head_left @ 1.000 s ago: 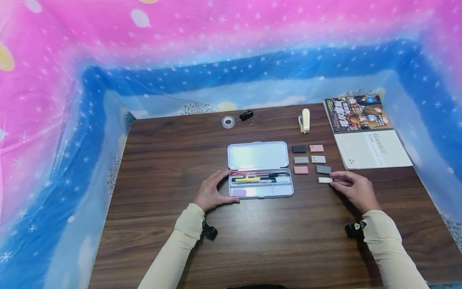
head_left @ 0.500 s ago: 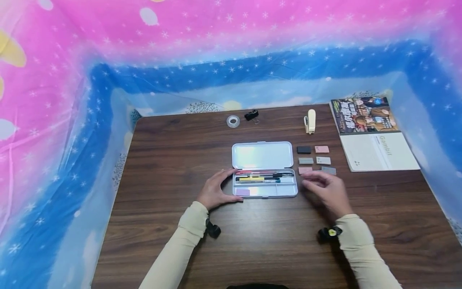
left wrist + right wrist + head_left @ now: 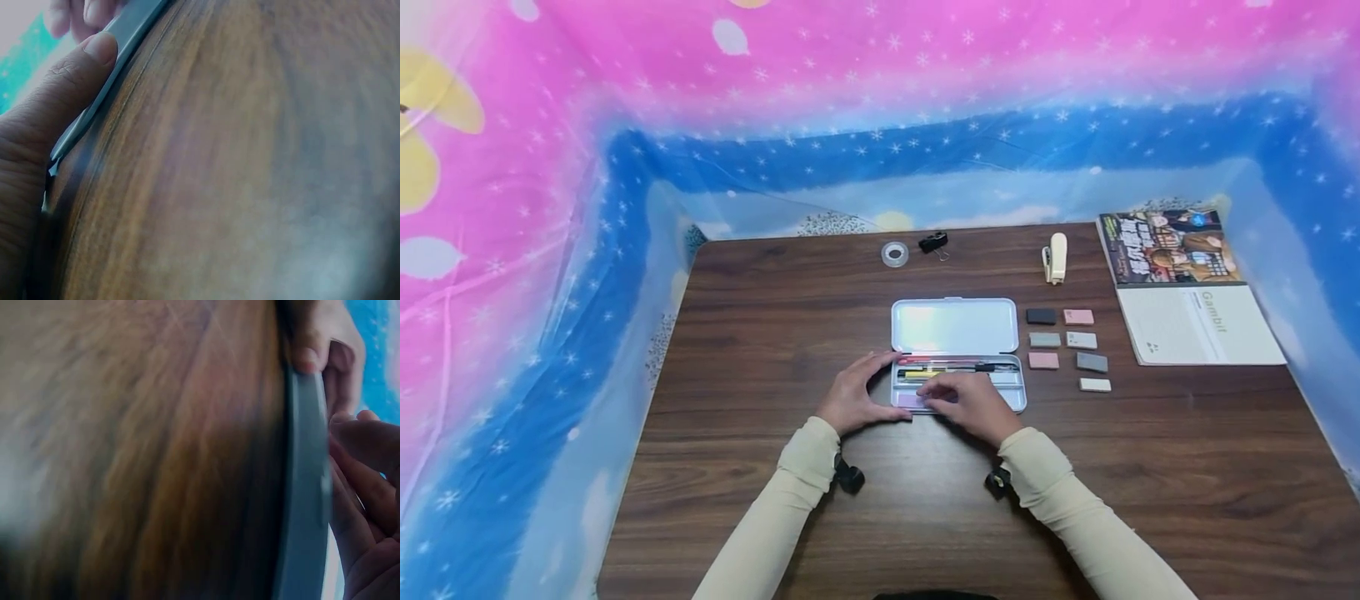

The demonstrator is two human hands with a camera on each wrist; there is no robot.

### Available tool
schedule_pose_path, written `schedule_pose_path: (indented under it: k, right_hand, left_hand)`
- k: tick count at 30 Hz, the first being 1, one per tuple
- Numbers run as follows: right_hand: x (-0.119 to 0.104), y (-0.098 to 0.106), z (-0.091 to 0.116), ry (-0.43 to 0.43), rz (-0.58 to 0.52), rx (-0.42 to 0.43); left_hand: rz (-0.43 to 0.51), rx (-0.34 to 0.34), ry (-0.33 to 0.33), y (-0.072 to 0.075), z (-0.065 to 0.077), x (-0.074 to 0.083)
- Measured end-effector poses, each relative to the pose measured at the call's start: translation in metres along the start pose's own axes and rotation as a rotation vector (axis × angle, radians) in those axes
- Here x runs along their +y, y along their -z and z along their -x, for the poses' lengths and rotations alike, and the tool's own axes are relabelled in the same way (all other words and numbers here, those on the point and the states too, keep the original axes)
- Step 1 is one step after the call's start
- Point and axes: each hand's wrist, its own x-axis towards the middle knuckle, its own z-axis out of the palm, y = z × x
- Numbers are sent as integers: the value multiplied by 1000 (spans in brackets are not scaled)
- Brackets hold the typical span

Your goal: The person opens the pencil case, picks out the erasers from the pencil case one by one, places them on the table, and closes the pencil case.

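Observation:
An open white pencil case (image 3: 955,325) lies on the wooden table with its lid folded back. My left hand (image 3: 857,396) grips its left end, thumb along the front wall and fingers by the rear corner. Inside are several pens (image 3: 992,367) in the back compartment. A purple eraser (image 3: 908,402) sits at the left of the front one. My right hand (image 3: 973,404) reaches into the case, fingers bent and tips right at this eraser's right end; whether they pinch it I cannot tell. In the right wrist view, the case wall (image 3: 306,475) stands beside these fingers.
Right of the case lie several erasers in two columns, including a black one (image 3: 1041,317) and a white one (image 3: 1094,385) nearest the front. Farther back are a tape roll (image 3: 894,254), a binder clip (image 3: 933,242), a stapler (image 3: 1055,258) and books (image 3: 1202,325).
My right hand has left the white eraser at the front of the right column and moved left into the pencil case. My left hand has stayed on the case.

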Motion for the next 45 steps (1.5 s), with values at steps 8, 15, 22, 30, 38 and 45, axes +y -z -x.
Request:
schedule_pose_path:
  k: [8,15,22,30,38,45]
  right_hand:
    - [-6,-6,-9,-15,74,4]
    - [-5,-8,-9,-26,105,9]
    - [-7,-5,-11,24,151,-24]
    - [-17,0,-17,59,270,-94]
    - [-11,3,-19,82,254,-149]
    - [-1,6,-17,153,161,-116]
  left_hand:
    - [5,5,4,0,-1,3]
    - [-14,2,9,1,-1,3]
    - [-8,-10,28,0,-1,4]
    - [-11,-29,60,0,-1,4]
    - [-14,-33,68,0,-1,4]
    - [-12,-20,56,0,0,5]
